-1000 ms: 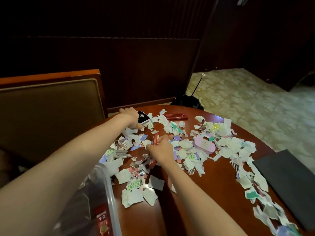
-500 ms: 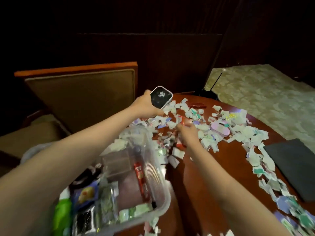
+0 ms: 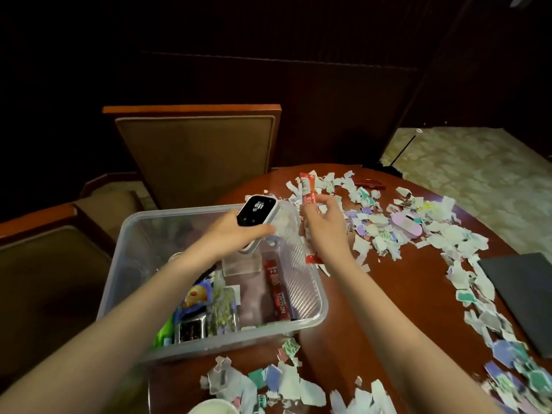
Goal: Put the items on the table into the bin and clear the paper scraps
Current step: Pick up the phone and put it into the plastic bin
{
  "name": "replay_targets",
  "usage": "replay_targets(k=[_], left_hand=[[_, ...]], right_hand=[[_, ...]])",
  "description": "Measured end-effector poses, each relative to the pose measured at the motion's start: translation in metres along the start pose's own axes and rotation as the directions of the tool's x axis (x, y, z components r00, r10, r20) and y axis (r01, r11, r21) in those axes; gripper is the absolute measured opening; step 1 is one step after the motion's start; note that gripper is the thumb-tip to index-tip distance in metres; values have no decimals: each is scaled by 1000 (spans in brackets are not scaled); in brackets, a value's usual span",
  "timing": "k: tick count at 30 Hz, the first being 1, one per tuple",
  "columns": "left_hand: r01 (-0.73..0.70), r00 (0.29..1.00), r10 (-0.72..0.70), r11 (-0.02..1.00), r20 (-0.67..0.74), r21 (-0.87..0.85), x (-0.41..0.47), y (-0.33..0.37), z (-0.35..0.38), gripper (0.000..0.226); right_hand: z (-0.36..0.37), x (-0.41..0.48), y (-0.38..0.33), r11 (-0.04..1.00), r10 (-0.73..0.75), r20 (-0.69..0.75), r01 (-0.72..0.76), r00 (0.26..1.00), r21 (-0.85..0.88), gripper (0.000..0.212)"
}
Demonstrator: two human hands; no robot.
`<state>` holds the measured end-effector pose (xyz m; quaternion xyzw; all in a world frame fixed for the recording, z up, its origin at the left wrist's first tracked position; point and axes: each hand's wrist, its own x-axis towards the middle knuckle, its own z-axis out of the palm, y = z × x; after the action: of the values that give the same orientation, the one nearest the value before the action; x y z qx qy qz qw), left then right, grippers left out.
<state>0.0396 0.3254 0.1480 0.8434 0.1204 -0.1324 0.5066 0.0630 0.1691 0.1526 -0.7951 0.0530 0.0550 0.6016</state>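
left fingers (image 3: 260,230) curled round white device (image 3: 255,214) over bin (image 3: 167,215), right fingers (image 3: 326,202) pinching red sachet (image 3: 307,186) beside its rim

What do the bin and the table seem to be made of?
The bin looks like clear, glossy plastic: contents show through its ribbed wall. The table seems dark reddish wood, varnished, judging by its sheen; veneer is possible.

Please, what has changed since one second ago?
The left hand lifted the small white device off the table and now holds it over the clear bin. The right hand pulled a red sachet out of the scraps and holds it up beside the bin. The paper scraps and the pink case stayed on the table.
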Motion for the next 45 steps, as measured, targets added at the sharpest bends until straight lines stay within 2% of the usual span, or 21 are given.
replay_targets(k=[3, 5, 8, 11, 16, 21, 23, 26, 31, 35, 37, 41, 43, 45], left_hand=[[51, 998, -51, 998, -31, 27, -8, -18, -3, 32], [108, 993, -103, 991, -63, 80, -9, -30, -4, 27], [185, 981, -183, 982, -64, 39, -3, -50, -4, 19], [244, 968, -245, 970, -55, -16, 0, -64, -3, 22], [268, 958, -268, 963, -98, -16, 6, -73, -5, 41], [268, 954, -279, 958, -111, -105, 9, -76, -12, 45], [274, 954, -281, 959, -106, -75, 9, -77, -11, 45], [259, 965, -259, 966, -39, -9, 6, -75, -7, 25], [226, 950, -242, 969, 197, 97, 1, -74, 9, 21], [282, 905, -268, 959, 330, 5, -2, -77, 19, 18], [318, 890, -271, 946, 367, -71, -3, -77, 21, 15], [380, 877, -294, 908, 379, -176, -2, -81, 24, 14], [381, 877, -290, 906, 384, -186, -1, -81, 25, 12], [392, 877, -297, 897, 378, -204, -1, -80, 25, 12]], right_hand=[[14, -9, 4, 994, -54, 108, 64, 993, -86, 12], [25, -10, 10, 979, -35, 184, 70, 982, -190, 16], [44, -11, 23, 940, 39, 260, 53, 965, -338, 35], [57, -10, 39, 897, 65, 289, 71, 955, -436, 54], [59, -1, 50, 684, 179, 361, 148, 915, -714, 56], [66, 4, 53, 523, 348, 327, 107, 879, -845, 69], [68, 7, 54, 485, 385, 331, 116, 861, -867, 66], [70, 9, 59, 475, 402, 328, 112, 855, -873, 56], [68, 5, 61, 434, 339, 348, 183, 874, -882, 38], [66, 5, 54, 439, 245, 356, 224, 902, -870, 30], [65, 5, 52, 497, 224, 363, 214, 905, -841, 29], [69, 8, 49, 629, 336, 403, 116, 851, -769, 21], [69, 8, 46, 682, 417, 407, 16, 813, -731, 27], [68, 7, 45, 670, 480, 454, 20, 751, -742, 25]])
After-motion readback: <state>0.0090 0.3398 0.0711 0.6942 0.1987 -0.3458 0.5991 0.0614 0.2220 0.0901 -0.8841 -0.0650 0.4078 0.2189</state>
